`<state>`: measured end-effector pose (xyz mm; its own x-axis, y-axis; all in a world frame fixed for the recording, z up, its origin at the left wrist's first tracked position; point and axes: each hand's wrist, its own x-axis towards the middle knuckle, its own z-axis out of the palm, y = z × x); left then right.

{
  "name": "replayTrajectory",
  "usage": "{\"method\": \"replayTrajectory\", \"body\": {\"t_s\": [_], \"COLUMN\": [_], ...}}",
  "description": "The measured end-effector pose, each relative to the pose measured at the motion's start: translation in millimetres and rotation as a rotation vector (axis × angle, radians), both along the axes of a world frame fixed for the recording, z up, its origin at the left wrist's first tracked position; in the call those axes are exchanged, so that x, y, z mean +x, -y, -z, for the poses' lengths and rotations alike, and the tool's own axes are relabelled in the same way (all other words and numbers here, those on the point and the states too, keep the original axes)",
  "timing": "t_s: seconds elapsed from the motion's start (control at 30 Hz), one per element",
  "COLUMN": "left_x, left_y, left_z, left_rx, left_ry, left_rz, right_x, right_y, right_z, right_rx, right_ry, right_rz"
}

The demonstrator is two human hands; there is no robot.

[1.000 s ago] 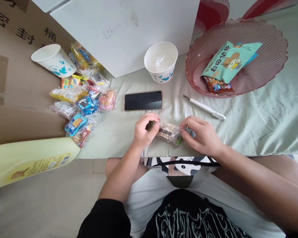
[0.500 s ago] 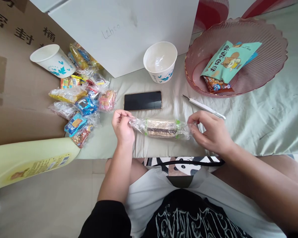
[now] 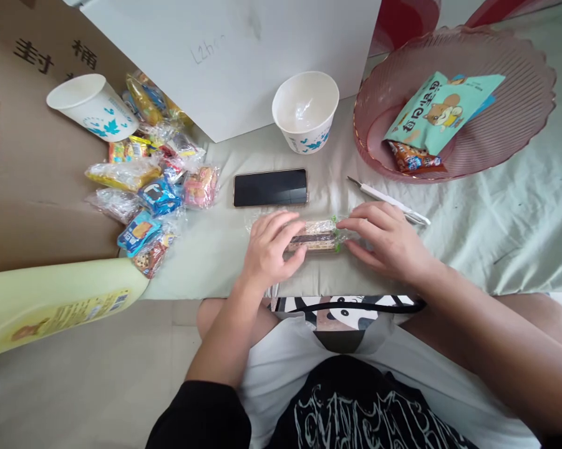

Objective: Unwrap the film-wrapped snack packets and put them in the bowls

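Vs 0.5 s ago: both hands moved inward. L hand (image 3: 269, 252) fingers now curled over wrapped snack bar (image 3: 315, 236); R hand (image 3: 386, 242) fingers lie extended on its other end, pressed to cloth (image 3: 472, 231).

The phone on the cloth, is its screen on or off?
Off: the phone lies flat, its screen face up and uniformly black.

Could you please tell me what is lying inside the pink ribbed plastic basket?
A teal snack packet overlaps an orange packet in the pink ribbed plastic basket; anything beneath is hidden.

Bright, even daylight; soft shadows, edges warped.
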<state>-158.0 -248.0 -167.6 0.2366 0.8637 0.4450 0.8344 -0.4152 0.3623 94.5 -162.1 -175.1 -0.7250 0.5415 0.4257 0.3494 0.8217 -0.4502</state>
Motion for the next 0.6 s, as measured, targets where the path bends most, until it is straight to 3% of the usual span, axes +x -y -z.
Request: {"method": "replayTrajectory", "body": {"t_s": [0.17,0.33,0.47,0.6], "left_x": [0,-3,-5,0], "left_y": [-7,6,10,4], "left_z": [1.5,-4.1,-5.1,-9.1], "left_rx": [-0.180,-0.360,-0.602,-0.682], "left_ry": [0.037,0.394,0.959,1.441], "left_rz": [-0.138,-0.211,-0.294,-0.255], "right_x": [-3,-6,-6,-6], "right_y": [0,11,18,15], "right_z": [4.7,-1.4,-7.4,-8.6], "right_rx": [0.051,-0.007,-0.286,-0.595], "right_ry": [-0.021,-0.157,-0.063,0.050], "right_rz": [0.295,0.527,0.342,0.127]}}
